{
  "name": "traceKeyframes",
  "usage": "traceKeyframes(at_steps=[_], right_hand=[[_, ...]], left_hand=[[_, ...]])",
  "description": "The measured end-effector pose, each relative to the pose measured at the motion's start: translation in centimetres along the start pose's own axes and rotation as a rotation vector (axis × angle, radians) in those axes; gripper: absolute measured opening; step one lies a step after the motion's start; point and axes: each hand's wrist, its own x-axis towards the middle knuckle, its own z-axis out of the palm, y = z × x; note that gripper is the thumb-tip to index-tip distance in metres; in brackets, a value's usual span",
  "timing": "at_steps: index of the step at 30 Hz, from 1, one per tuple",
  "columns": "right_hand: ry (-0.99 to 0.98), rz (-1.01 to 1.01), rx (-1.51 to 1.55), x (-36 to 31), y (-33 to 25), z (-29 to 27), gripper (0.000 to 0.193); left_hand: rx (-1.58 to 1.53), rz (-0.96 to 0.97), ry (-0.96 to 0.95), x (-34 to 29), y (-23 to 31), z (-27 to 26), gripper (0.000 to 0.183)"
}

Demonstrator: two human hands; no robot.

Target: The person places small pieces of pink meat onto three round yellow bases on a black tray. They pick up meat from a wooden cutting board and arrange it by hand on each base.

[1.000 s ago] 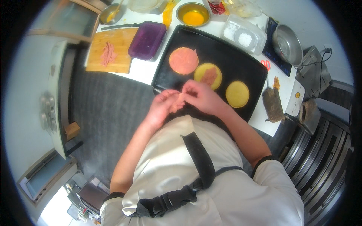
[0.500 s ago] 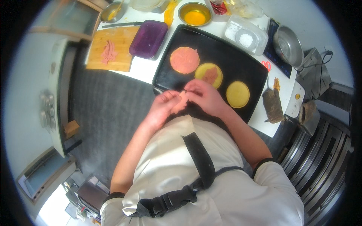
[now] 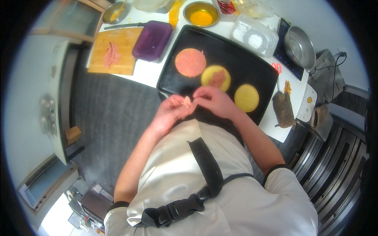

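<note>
My left hand (image 3: 172, 112) is closed round a thin pink piece that looks like sliced ham (image 3: 186, 100); only a small tip shows above the fingers. Right beside it, the fingertips of my right hand (image 3: 214, 103) are pinched together at the piece's edge. Both hands are over the near edge of a black baking tray (image 3: 173, 84). On the tray lie three round yellow dough discs: one covered with pink slices (image 3: 190, 63), a middle one (image 3: 206, 75) partly covered, and a bare one (image 3: 247, 98) at the right.
Left of the tray are a purple rectangular container (image 3: 152, 41) and a wooden cutting board (image 3: 114, 43) with pink slices, a long knife (image 3: 125, 26) behind. Behind stand a bowl of yellow liquid (image 3: 201, 15) and a clear tub of white powder (image 3: 254, 37). A dark oven mitt (image 3: 283, 109) lies right.
The pink piece, which hung below my left fingers, is now mostly hidden in that hand with a small tip upward. My hands stay close together over the tray's near edge.
</note>
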Motion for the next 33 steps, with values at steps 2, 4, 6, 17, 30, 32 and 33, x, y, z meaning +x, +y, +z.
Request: traceKeyframes(at_steps=[2,4,6,17,30,32,33], right_hand=[[0.091,-0.003,-0.165,0.3,1.3,-2.5,0.023],[0.249,0.101,-0.407,1.4,3.1,-5.9,0.026],[0.476,0.168,-0.449,3.0,5.1,-8.4,0.025],[0.335,0.271,-0.397,9.4,9.0,-12.2,0.022],[0.488,0.144,-0.683,9.9,11.8,-14.0,0.022],[0.506,0.152,-0.652,9.7,12.1,-13.9,0.022],[0.513,0.152,-0.646,9.6,12.2,-14.0,0.023]], left_hand=[[0.016,-0.006,0.014,0.1,-0.1,0.0,0.021],[0.007,0.004,-0.005,0.1,-0.3,-0.1,0.027],[0.012,-0.017,0.016,-0.1,-0.3,-0.2,0.028],[0.036,-0.063,0.006,-0.4,-1.3,-0.4,0.01],[-0.009,-0.05,0.12,-1.6,-1.5,-1.0,0.008],[-0.01,-0.052,0.12,-1.6,-1.6,-1.1,0.007],[-0.007,-0.053,0.115,-1.7,-1.6,-1.1,0.007]])
